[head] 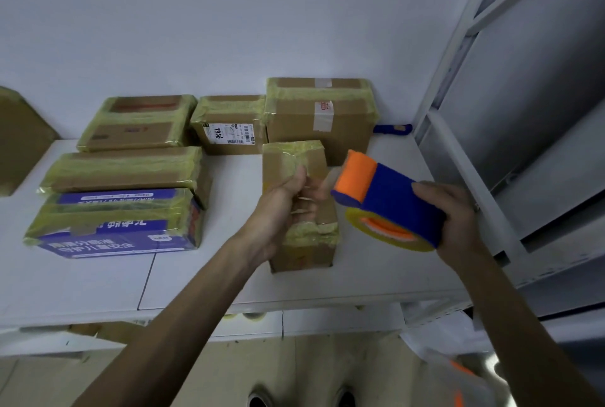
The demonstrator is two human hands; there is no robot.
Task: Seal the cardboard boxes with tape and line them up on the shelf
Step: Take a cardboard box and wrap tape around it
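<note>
Cardboard box (311, 254) gripped by left hand (283, 210) on shelf (196, 275).

Bare shelf (98, 282) is left along the front edge. The back is blocked by taped boxes (320, 118), the left by a blue box (114, 239), and the right by a metal upright (458, 46). An open lane is left between the blue box and the brown box (304, 252) standing mid-shelf.
</note>
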